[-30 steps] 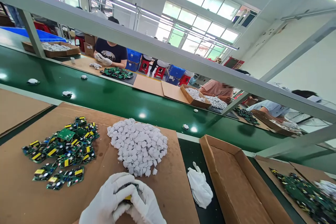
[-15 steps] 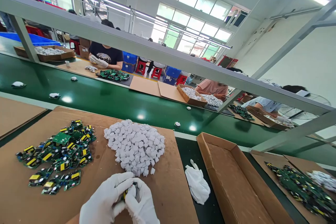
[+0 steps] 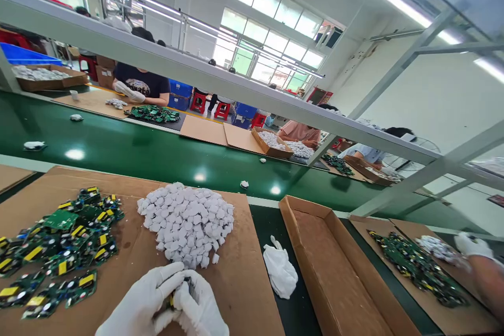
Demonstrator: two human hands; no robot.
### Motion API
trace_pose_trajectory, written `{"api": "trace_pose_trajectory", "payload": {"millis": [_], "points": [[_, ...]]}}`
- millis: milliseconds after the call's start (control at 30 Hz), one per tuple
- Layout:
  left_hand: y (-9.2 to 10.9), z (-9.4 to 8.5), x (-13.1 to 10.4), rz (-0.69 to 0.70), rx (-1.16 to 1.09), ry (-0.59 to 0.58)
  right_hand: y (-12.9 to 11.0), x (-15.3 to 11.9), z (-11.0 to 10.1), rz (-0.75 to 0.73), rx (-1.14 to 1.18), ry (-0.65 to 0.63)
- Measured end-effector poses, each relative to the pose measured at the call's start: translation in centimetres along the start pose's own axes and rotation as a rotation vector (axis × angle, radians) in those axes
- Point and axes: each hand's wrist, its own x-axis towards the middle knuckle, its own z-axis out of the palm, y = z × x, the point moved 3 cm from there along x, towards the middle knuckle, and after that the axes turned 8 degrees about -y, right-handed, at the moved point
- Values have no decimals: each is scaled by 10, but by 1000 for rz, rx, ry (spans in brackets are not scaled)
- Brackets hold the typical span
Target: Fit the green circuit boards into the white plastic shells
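My left hand (image 3: 137,299) and my right hand (image 3: 202,307), both in white gloves, are closed together low in the view over the cardboard sheet. Between them is a small circuit board (image 3: 170,302), mostly covered by the fingers, with a bit of yellow showing. Whether a white piece is also in my right fingers I cannot tell. Just beyond my hands lies a heap of small white pieces (image 3: 189,223). Left of it spreads a pile of green circuit boards (image 3: 74,236) with yellow-topped parts.
A crumpled white glove or cloth (image 3: 280,269) lies right of the cardboard, beside an open cardboard tray (image 3: 334,262). Beyond runs a green conveyor belt (image 3: 157,155) carrying a few pieces. At right, a co-worker's gloved hand (image 3: 472,245) is near another board pile (image 3: 417,268). A metal rail crosses above.
The view has swung to the right, so things sit further left. A co-worker's gloved hand has come into view at the right. My hands stay closed around the circuit board.
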Motion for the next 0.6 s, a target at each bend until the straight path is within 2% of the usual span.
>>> {"api": "trace_pose_trajectory", "payload": {"millis": [100, 233, 367, 467, 600], "points": [[-4, 1, -1, 22, -102, -15, -4, -2, 2, 4, 73, -75], [-4, 6, 1, -39, -167, -43, -7, -1, -3, -75, -107, 10], [5, -3, 9, -32, -104, 30, -18, -3, 3, -80, -129, -47], [6, -10, 16, -40, -149, 38, -28, -7, 8, -46, -126, -75], [1, -5, 16, -89, -284, -63, -32, -9, 8, -33, -244, -21]]}}
